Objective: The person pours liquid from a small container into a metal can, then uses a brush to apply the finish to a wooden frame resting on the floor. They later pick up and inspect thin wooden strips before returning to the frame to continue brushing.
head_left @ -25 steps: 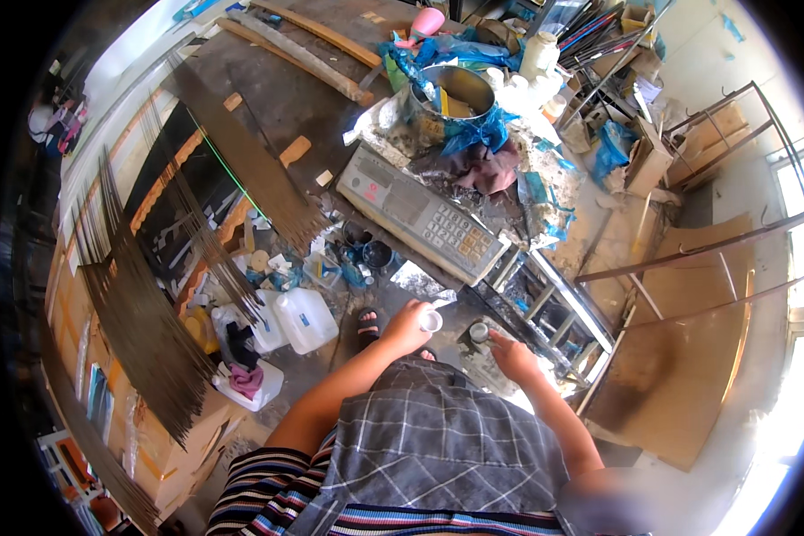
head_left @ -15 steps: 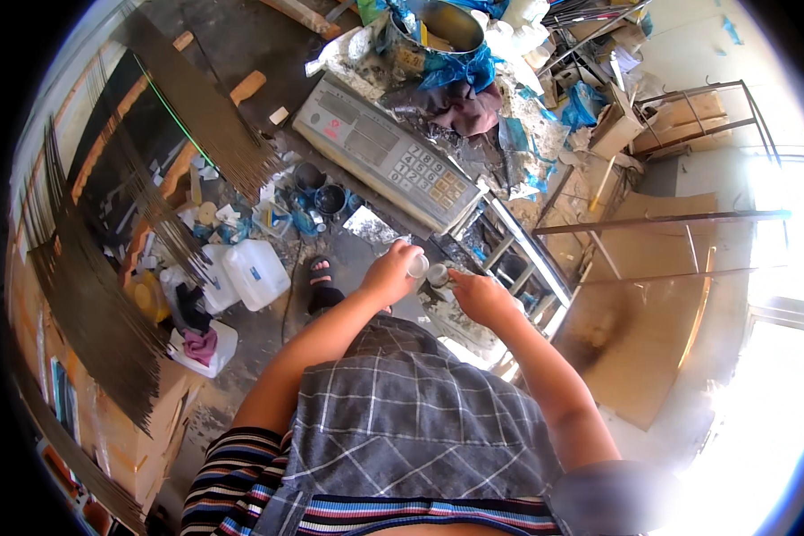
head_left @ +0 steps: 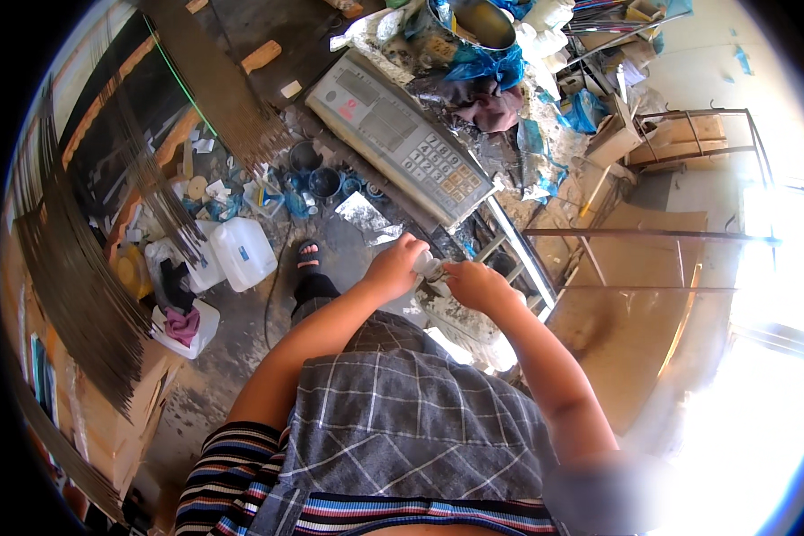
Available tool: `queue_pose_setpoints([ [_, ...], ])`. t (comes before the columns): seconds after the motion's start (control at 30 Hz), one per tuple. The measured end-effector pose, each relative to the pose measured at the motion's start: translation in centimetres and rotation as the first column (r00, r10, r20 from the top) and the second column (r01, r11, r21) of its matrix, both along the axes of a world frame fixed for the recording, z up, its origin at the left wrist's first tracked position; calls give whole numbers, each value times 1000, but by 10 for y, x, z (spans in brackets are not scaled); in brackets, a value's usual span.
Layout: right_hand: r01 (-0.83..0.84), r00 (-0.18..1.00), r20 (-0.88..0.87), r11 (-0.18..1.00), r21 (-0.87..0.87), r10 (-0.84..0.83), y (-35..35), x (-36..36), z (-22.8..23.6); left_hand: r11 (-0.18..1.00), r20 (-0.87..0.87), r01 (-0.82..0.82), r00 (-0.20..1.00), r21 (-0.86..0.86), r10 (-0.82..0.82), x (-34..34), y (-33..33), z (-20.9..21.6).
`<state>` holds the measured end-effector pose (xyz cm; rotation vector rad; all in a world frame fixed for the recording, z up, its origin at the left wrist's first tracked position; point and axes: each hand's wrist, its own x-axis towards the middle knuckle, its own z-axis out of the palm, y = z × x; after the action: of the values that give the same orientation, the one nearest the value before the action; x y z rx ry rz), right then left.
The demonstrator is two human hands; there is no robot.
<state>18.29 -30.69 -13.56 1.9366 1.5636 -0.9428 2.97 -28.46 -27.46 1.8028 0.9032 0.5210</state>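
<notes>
Stained floor [head_left: 219, 384], printed keypad [head_left: 438, 170]; white cup [head_left: 422, 260] pinched in left hand [head_left: 395, 271], grey cup [head_left: 434, 270] pinched in right hand [head_left: 476, 287]

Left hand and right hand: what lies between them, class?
In the head view, a small white cup, held by the left hand, and a small greyish vessel, held by the right hand, lie between; whether they touch is unclear.

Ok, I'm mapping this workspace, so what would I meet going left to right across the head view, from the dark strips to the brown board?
Dark strips, pinkish cloth, white plastic jugs, sandalled foot, left hand, small pale cup, right hand, brown board.
</notes>
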Motion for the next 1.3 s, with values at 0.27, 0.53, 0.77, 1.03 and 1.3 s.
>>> queue_pose_setpoints([
  [0.27,-48,999,21,998,-42,49,2,0,-8,1000,7,-4,1000,-2,4,-1,-4,0],
  [0.53,-84,996,11,996,-40,84,-3,5,-22,1000,6,-3,1000,-24,3,-1,-9,-2],
  [0.77,-60,998,30,995,-82,63,-1,2,-18,999,-29,13,999,-41,-15,1,-9,-2],
  [1.03,82,996,-45,996,22,-81,-19,3,7,995,73,-96,992,-35,98,1,-9,-10],
  [1.3,391,911,-212,904,172,-354,-67,27,-18,995,42,-86,996,40,85,-58,35,102],
])
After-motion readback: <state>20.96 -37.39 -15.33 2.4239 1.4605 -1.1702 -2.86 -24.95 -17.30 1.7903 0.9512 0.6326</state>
